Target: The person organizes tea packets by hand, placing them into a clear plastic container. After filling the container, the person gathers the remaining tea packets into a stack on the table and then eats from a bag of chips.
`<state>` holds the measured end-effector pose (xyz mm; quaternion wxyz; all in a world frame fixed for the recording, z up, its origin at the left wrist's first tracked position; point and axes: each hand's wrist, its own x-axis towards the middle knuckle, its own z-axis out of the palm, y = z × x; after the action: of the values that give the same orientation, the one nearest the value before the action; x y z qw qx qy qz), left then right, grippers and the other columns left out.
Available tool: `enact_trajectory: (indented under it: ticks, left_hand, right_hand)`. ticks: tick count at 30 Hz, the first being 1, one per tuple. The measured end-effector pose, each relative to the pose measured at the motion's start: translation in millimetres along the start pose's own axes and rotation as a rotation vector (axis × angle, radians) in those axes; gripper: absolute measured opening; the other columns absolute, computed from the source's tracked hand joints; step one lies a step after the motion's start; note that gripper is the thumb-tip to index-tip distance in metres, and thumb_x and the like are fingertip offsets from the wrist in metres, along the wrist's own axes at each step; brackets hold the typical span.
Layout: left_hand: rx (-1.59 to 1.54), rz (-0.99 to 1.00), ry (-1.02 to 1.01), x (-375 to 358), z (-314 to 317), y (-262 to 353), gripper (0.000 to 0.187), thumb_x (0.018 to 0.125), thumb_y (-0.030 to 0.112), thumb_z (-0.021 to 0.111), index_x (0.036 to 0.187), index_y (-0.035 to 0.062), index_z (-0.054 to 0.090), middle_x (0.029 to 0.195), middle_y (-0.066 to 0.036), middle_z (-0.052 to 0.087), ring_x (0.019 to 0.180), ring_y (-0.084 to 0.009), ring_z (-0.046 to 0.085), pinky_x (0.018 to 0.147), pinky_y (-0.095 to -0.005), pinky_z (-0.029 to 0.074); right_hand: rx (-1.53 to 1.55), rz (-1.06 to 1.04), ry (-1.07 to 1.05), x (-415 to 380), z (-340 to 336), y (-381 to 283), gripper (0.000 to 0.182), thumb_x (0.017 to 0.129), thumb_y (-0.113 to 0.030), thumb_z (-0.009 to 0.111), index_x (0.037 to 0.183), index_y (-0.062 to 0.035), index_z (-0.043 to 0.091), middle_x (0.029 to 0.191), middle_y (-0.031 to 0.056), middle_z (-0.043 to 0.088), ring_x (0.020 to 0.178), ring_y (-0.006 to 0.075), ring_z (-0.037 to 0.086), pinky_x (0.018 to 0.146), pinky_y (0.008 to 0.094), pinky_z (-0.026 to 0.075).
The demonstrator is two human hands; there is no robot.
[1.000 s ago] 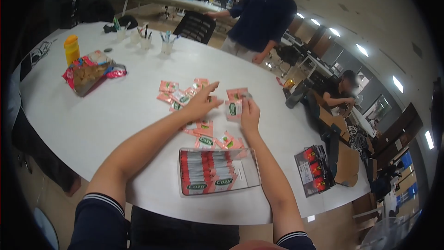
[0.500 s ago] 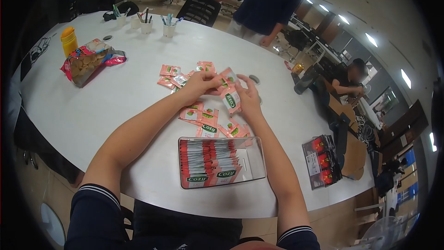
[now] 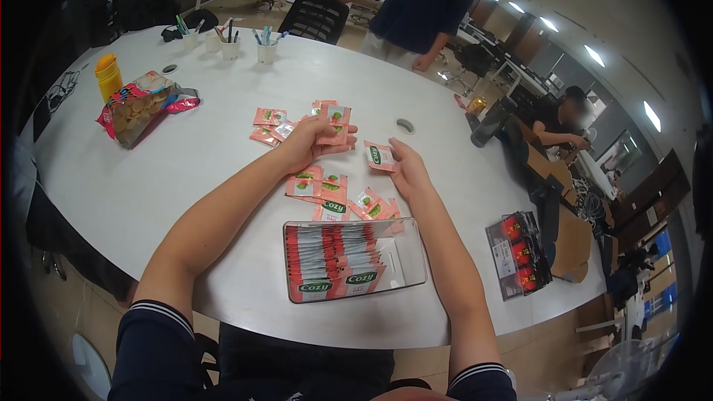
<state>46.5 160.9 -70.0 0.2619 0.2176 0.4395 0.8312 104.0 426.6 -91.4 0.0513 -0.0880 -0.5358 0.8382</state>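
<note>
My left hand pinches a pink tea sachet between thumb and fingers above the table. A second pink Cozy tea sachet is held by my right hand, apart from the first. Behind my left hand lies a loose pile of sachets. More sachets are scattered between my forearms. Nearer to me stands a clear plastic box, where two rows of sachets stand on edge at the left; its right part holds none.
On the white table are an open snack bag, a yellow bottle and cups of pens. To the right lie a pack of red items and cardboard. A person stands across the table.
My hands have drawn apart. The sachets that were together between them are now separated, one in each hand. The camera view has shifted slightly.
</note>
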Motion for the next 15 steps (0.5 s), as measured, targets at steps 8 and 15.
enact_trajectory:
  ticks: [8,15]
  left_hand:
    - [-0.273,-0.146,-0.041,5,-5,0,0.052,0.105,0.017,0.045,0.152,-0.0013,0.034,0.136,-0.027,0.059,0.121,-0.0407,0.067,0.108,-0.0521,0.056]
    - [-0.216,-0.066,-0.204,-6,18,-8,0.053,0.112,0.038,0.052,0.158,0.0154,0.037,0.136,-0.017,0.061,0.122,-0.0300,0.066,0.108,-0.0470,0.053]
  right_hand:
    - [-0.260,-0.564,0.000,-22,33,-20,0.064,0.093,0.005,0.068,0.149,0.0031,0.037,0.122,0.0134,0.065,0.112,0.0249,0.068,0.097,0.0377,0.058]
    - [-1.092,-1.025,-0.309,-40,64,7,0.051,0.091,-0.012,0.078,0.136,0.0018,0.058,0.130,0.0186,0.073,0.129,0.0239,0.064,0.116,0.0379,0.042]
